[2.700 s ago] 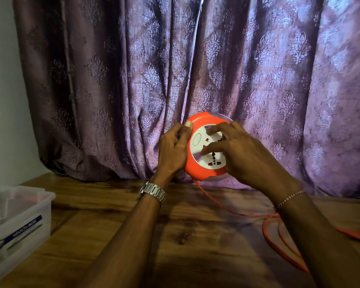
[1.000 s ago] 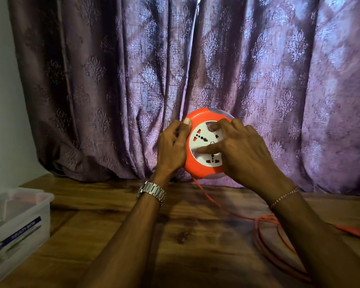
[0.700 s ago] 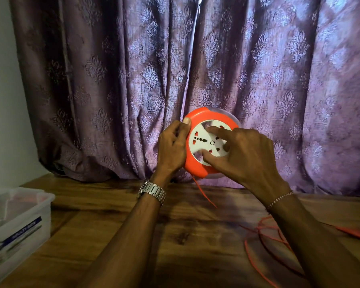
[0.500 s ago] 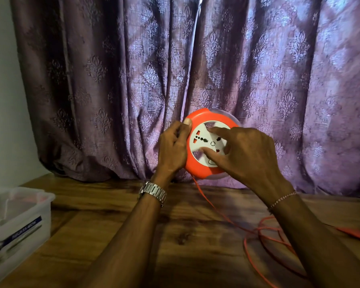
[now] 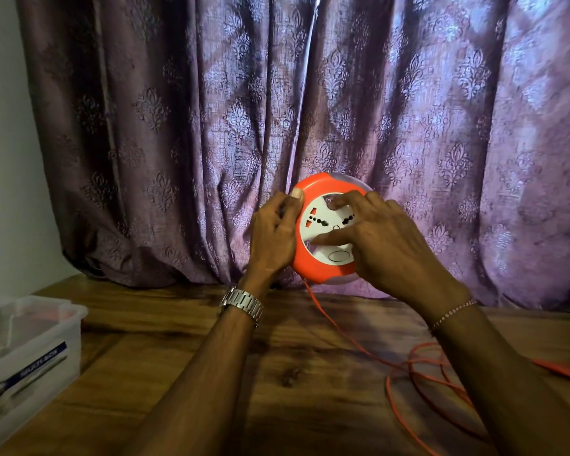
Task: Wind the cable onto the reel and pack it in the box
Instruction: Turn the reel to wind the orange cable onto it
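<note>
Behind everything hangs a mauve curtain with a woven floral motif, gathered in folds that reach down to the back edge of a dark wooden table. Pale wall shows at far left.

At the table's near-left corner sits a translucent plastic box, lidless as far as can be seen, with a dark blue label on its front wall; contents too blurred to identify.

Reel: round, orange outer ring, white centre disc carrying socket openings with red and black slots and an oval outline near the lower edge. A clear or pale rear flange shows behind the orange ring at top right and bottom. It is held upright, face toward the camera, raised off the table and just in front of the curtain, well apart from the box.

Left hand: curled round the reel's left rim, thumb lying along the orange ring, fingers wrapped behind. Metal watch on that wrist.

Right hand: spread over the reel's right side, fingers bent onto the white disc, index tip at the upper part of the disc and thumb tip pressing its lower middle. Thin beaded bracelet on that wrist.

Cable: thin, orange, leaves the reel's underside, runs down and right across the table, and lies in loose loops partly hidden under the right forearm. Its red plug lies on the table at far right, pins pointing right.
</note>
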`<action>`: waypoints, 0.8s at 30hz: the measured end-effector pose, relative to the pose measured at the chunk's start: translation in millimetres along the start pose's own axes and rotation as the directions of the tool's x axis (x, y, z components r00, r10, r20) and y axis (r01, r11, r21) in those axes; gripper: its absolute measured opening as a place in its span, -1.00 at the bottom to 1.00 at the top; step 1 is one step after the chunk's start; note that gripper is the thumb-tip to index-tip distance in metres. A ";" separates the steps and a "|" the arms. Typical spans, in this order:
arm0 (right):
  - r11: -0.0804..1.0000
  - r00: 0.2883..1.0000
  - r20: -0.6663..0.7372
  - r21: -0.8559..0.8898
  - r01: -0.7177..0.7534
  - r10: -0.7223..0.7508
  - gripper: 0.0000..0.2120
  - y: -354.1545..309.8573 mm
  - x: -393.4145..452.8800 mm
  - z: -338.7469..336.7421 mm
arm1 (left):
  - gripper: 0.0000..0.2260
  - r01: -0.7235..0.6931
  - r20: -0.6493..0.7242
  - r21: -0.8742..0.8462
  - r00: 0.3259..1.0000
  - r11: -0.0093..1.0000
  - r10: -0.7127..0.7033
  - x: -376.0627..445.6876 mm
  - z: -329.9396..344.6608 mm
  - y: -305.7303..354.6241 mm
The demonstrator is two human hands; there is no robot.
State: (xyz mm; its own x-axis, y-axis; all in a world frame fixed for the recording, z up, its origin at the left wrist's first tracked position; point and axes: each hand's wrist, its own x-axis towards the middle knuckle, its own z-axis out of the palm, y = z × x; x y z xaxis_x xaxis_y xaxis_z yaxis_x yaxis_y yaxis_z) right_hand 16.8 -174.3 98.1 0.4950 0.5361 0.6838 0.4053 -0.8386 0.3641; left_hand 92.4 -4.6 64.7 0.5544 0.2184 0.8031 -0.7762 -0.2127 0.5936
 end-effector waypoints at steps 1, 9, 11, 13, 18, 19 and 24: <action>1.000 1.000 -0.016 -0.025 -0.011 0.011 -0.58 -0.4 -0.7 0.7 | -0.63 0.001 0.002 -0.001 1.000 1.000 -0.001 -0.1 0.4 -0.3; 0.978 0.963 -0.179 0.001 -0.207 0.204 -0.48 2.2 -1.7 8.8 | -0.62 0.005 -0.026 -0.042 1.000 0.999 -0.006 1.6 1.6 -1.2; 0.959 0.938 -0.204 0.027 -0.281 0.280 -0.40 -0.8 -0.3 9.2 | -0.62 0.009 -0.031 -0.035 0.999 0.999 -0.010 1.5 1.7 -0.7; 0.961 0.939 -0.204 0.026 -0.277 0.276 -0.40 -2.2 1.0 9.3 | -0.61 0.018 -0.033 -0.033 0.999 0.999 -0.019 0.9 1.8 0.0; 0.988 0.966 -0.231 0.127 -0.093 0.120 -0.68 3.1 0.6 6.4 | -0.62 0.026 -0.050 -0.048 0.998 0.999 -0.028 1.8 1.2 -1.2; 0.989 0.969 -0.237 0.143 -0.040 0.074 -0.76 3.6 0.5 5.1 | -0.62 0.024 -0.050 -0.049 0.998 0.999 -0.026 1.8 1.2 -1.1; 0.990 0.995 -0.066 0.112 0.082 -0.075 -0.59 2.9 0.2 -0.2 | -0.61 0.028 -0.040 -0.040 0.999 0.999 -0.030 1.0 0.0 0.2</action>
State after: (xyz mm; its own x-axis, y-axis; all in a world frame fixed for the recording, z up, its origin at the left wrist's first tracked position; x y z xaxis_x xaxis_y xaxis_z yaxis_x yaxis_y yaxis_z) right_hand 17.9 -176.6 99.4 0.4119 0.5898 0.6946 0.5283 -0.7757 0.3453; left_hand 92.8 -4.4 65.6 0.5649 0.2623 0.7824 -0.7717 -0.1680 0.6134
